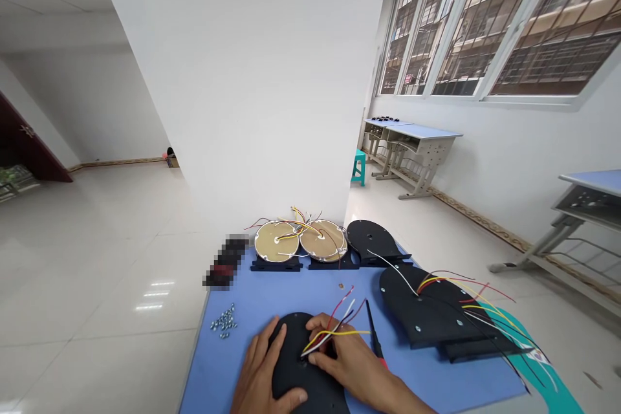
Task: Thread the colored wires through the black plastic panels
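Note:
A black plate with a rounded end (pixel 287 362) lies on the blue table in front of me. My left hand (pixel 264 372) grips its left side, the thumb across the top face and the other fingers along the edge. Over the plate's middle, my right hand (pixel 339 352) pinches a bundle of wires (pixel 324 335) close to where they come out of a small hole. Red, white, yellow and dark wire ends fan out above those fingers. A screwdriver (pixel 372 330) with a dark shaft and red on its handle lies just beyond the right hand, partly hidden by it.
Small silver screws (pixel 224 321) lie in a pile at left. Along the back stand two tan-faced discs (pixel 276 242) with wires and a black plate (pixel 371 239). Stacked black plates (pixel 422 310) with wires sit at right, above a teal stool (pixel 557 381). A white pillar (pixel 252 90) rises behind.

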The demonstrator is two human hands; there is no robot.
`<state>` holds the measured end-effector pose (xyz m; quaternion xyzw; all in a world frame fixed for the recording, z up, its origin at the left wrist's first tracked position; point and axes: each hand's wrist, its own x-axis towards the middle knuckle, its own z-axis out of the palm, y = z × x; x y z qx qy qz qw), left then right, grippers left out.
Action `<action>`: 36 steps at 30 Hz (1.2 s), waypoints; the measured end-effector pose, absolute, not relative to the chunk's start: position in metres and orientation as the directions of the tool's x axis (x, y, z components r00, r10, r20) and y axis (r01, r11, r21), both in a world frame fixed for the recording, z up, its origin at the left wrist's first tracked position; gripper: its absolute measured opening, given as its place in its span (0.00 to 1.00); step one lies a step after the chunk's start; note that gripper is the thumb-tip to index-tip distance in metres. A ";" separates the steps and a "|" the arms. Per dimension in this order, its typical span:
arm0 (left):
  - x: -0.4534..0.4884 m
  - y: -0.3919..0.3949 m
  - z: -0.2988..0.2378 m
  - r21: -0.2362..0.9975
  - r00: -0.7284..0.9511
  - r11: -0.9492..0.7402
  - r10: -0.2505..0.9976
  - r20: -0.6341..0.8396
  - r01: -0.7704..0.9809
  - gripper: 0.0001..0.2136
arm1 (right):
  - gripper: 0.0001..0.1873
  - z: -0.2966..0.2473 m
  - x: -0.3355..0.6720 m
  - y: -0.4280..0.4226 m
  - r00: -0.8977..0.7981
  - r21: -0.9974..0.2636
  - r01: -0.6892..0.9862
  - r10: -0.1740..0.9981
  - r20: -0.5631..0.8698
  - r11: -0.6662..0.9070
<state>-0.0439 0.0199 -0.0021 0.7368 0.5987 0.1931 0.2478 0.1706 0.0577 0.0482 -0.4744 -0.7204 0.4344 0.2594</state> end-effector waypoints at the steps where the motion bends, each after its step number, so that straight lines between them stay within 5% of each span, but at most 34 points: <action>1: -0.045 0.019 -0.003 0.598 0.210 -0.168 0.978 0.000 0.784 0.39 | 0.20 0.049 0.174 0.055 -0.409 -0.867 0.466 0.912 -0.036 0.175; 9: -0.036 0.009 -0.023 0.612 0.122 -0.255 0.960 0.250 0.749 0.32 | 0.34 0.053 0.203 0.036 -0.467 -0.792 0.592 0.865 -0.184 0.151; 14: -0.024 0.003 -0.028 0.635 0.065 -0.260 0.947 0.314 0.728 0.30 | 0.34 0.053 0.202 0.040 -0.451 -0.793 0.593 0.874 -0.180 0.142; 22: -0.024 0.001 -0.021 0.705 0.011 -0.226 0.955 0.295 0.673 0.30 | 0.30 0.057 0.203 0.047 -0.466 -0.808 0.567 0.871 -0.155 0.160; 29: -0.025 0.009 -0.020 0.816 -0.218 -0.048 0.953 0.210 0.577 0.23 | 0.35 0.061 0.194 0.053 -0.501 -0.737 0.636 0.849 -0.169 0.228; 36: -0.022 0.009 -0.026 0.791 -0.186 -0.094 0.949 0.255 0.604 0.19 | 0.17 0.052 0.171 0.066 -0.517 -0.839 0.473 0.856 -0.018 0.269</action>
